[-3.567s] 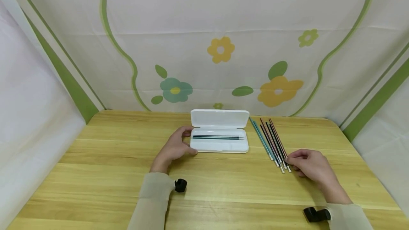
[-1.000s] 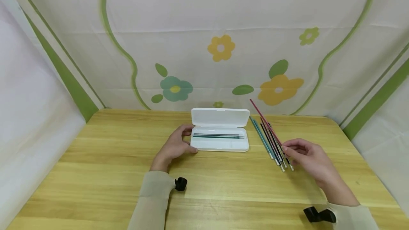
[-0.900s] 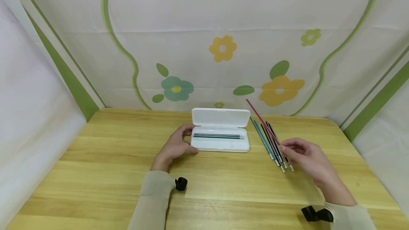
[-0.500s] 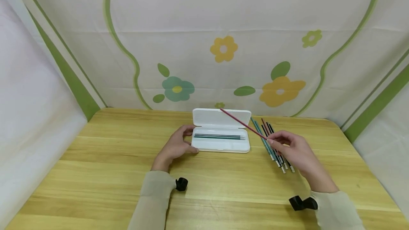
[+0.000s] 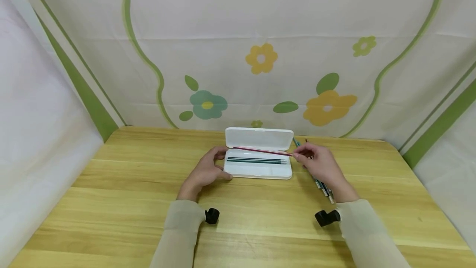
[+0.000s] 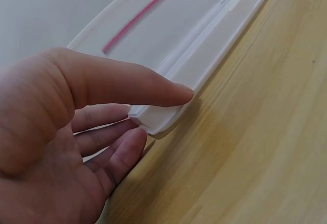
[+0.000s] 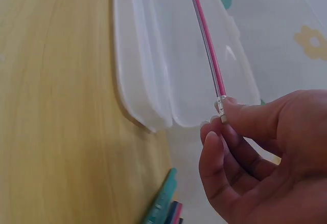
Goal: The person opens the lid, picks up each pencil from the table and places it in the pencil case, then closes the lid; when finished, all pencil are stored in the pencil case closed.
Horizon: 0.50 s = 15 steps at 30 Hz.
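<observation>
A white pencil case (image 5: 267, 172) lies open on the table, its lid (image 5: 259, 137) raised at the back. Several dark green pencils (image 5: 254, 160) lie in its tray. My left hand (image 5: 203, 173) grips the case's left end, thumb at the front corner; the left wrist view shows fingertips against its wall. With thumb and fingertips, my right hand (image 5: 321, 168) pinches a red pencil (image 7: 207, 42) by its eraser end. That pencil slants across the case near the hinge, above the green ones. Beneath the right hand lies a bundle of pencils (image 5: 324, 189), partly covered by it.
The wooden table (image 5: 245, 226) ends at a white cloth backdrop (image 5: 223, 65) with printed flowers, close behind the case. A black wrist camera (image 5: 213, 216) sits on the left sleeve, another black camera (image 5: 327, 217) on the right.
My right hand has picked the red pencil out of the bundle and carried it left, turning it nearly level over the case. The left hand stays at the case's left end.
</observation>
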Motion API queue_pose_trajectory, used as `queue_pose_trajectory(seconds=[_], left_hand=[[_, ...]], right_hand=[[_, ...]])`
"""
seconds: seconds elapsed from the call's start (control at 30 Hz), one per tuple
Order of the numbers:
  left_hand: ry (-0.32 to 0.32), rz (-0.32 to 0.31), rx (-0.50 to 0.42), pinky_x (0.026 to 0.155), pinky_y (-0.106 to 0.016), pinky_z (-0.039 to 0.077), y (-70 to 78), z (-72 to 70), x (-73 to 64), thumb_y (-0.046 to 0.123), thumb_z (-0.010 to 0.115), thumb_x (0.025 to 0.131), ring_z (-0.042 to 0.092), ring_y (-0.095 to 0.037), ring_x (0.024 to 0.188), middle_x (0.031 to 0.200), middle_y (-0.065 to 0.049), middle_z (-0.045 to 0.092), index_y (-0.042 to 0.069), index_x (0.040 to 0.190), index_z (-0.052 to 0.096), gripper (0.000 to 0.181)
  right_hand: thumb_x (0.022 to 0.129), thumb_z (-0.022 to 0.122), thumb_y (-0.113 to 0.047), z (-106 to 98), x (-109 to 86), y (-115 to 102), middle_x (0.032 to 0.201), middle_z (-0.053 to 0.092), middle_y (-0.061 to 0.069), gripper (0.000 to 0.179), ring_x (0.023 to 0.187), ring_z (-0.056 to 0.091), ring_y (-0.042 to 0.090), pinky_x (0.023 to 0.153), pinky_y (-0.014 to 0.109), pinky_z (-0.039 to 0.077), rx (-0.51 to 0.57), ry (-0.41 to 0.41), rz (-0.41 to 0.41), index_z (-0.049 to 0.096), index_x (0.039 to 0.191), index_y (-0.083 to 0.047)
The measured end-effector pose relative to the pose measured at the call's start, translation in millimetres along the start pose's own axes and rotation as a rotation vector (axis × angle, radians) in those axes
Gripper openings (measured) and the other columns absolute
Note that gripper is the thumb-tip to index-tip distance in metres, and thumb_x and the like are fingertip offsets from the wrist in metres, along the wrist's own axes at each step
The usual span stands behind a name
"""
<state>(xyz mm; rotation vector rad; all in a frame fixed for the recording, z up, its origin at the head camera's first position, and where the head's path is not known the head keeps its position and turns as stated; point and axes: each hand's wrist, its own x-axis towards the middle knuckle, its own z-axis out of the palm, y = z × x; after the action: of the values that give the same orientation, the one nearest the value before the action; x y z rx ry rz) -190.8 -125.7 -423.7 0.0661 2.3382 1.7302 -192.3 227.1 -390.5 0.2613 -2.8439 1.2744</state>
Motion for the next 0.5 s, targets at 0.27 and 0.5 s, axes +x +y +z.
queue_pose_trajectory(seconds=[0.27, 0.5], left_hand=[[0.013, -0.007, 0.006, 0.096, -0.039, 0.059, -0.4, -0.4, -1.3, -0.009, 0.089, 0.076, 0.072, -0.026, 0.097, 0.147, -0.018, 0.057, 0.011, 0.153, 0.054, 0.087], [0.011, -0.001, 0.012, 0.094, -0.039, 0.060, 0.5, 0.7, -1.2, -0.007, 0.089, 0.075, 0.072, -0.027, 0.099, 0.147, -0.019, 0.058, 0.010, 0.153, 0.054, 0.087]], right_hand=[[0.106, 0.068, -0.017, 22.5, 17.5, 5.4, 0.106, 0.075, 0.011, 0.013, 0.092, 0.062, 0.022, 0.077, 0.034, 0.050, -0.017, 0.008, 0.007, 0.078, 0.112, -0.010], [0.106, 0.068, -0.018, 33.8, 22.8, 7.0, 0.106, 0.075, 0.010, 0.013, 0.094, 0.063, 0.022, 0.080, 0.034, 0.049, -0.033, 0.012, 0.037, 0.078, 0.111, -0.011]])
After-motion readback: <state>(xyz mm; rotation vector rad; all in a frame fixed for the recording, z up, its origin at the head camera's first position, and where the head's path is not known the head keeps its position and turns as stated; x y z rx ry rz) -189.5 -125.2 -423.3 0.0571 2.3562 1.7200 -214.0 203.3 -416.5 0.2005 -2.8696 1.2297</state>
